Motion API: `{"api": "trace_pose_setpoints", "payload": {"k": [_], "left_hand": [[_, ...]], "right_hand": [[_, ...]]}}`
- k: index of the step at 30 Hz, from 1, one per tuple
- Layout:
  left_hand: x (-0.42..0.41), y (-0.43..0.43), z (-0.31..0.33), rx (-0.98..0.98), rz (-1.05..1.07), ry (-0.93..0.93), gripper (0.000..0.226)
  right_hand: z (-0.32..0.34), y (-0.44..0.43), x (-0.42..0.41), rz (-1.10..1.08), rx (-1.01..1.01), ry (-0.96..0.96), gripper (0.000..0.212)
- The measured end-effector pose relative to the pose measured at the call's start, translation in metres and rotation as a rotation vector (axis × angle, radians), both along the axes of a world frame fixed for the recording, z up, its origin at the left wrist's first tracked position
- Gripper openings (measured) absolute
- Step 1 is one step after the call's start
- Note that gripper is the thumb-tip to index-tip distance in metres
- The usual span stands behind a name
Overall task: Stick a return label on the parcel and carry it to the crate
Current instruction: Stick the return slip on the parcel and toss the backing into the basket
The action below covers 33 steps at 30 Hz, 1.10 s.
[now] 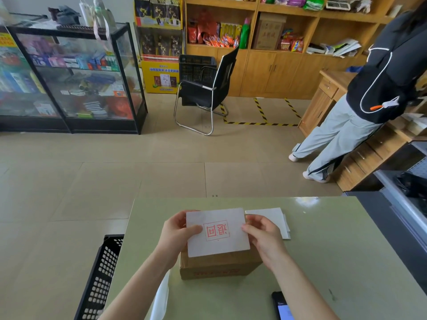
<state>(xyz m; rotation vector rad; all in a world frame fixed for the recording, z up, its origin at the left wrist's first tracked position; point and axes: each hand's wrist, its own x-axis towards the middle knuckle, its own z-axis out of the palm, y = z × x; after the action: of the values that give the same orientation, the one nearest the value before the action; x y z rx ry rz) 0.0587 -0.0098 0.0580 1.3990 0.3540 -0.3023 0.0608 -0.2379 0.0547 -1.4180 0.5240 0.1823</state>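
A white return label (pixel 217 232) with a red stamped mark lies flat over the top of a brown cardboard parcel (pixel 219 266) on the pale green table (pixel 323 250). My left hand (pixel 178 232) pinches the label's left edge, thumb on top. My right hand (pixel 263 236) grips its right edge the same way. A black perforated crate (pixel 101 278) stands on the floor against the table's left side, partly cut off by the table edge.
More white sheets (pixel 275 218) lie just behind my right hand. A phone (pixel 282 306) rests at the table's near edge. A person (pixel 360 107) stands at the wooden desk to the right. A black chair (pixel 205 88) and a glass display case (pixel 69 77) stand farther back.
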Motion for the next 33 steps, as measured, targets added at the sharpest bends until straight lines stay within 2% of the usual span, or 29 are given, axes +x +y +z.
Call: {"api": "trace_pose_setpoints", "payload": {"k": [5,9,15,21,22,25,27,30,33], "left_hand": [[0.005,-0.004,-0.017,0.345,-0.100,-0.052,0.036],[0.005,-0.012,-0.019,0.640,-0.163,-0.189,0.042],[0.007,-0.017,-0.020,0.768,-0.166,-0.259,0.044],[0.008,-0.022,-0.027,0.927,-0.176,-0.246,0.050],[0.008,-0.022,-0.027,0.972,-0.184,-0.251,0.055],[0.009,-0.013,-0.027,1.078,-0.194,-0.202,0.092],[0.007,-0.008,-0.025,1.157,-0.217,-0.216,0.100],[-0.004,-0.011,-0.025,1.266,-0.288,-0.463,0.085],[-0.017,-0.026,-0.030,1.355,-0.374,-0.731,0.063]], "right_hand": [[-0.008,0.005,0.002,0.001,-0.451,-0.075,0.019],[-0.014,0.009,0.006,0.043,-0.653,-0.124,0.018],[-0.023,0.011,0.003,0.025,-0.759,-0.166,0.021],[-0.026,0.018,0.001,0.068,-0.878,-0.245,0.021],[-0.027,0.019,0.000,0.075,-0.895,-0.258,0.020],[-0.028,0.023,-0.003,0.115,-0.972,-0.278,0.014],[-0.026,0.029,-0.008,0.161,-1.084,-0.277,0.016],[-0.028,0.041,-0.014,0.240,-1.344,-0.306,0.031],[-0.025,0.053,-0.017,0.332,-1.433,-0.435,0.038]]}}
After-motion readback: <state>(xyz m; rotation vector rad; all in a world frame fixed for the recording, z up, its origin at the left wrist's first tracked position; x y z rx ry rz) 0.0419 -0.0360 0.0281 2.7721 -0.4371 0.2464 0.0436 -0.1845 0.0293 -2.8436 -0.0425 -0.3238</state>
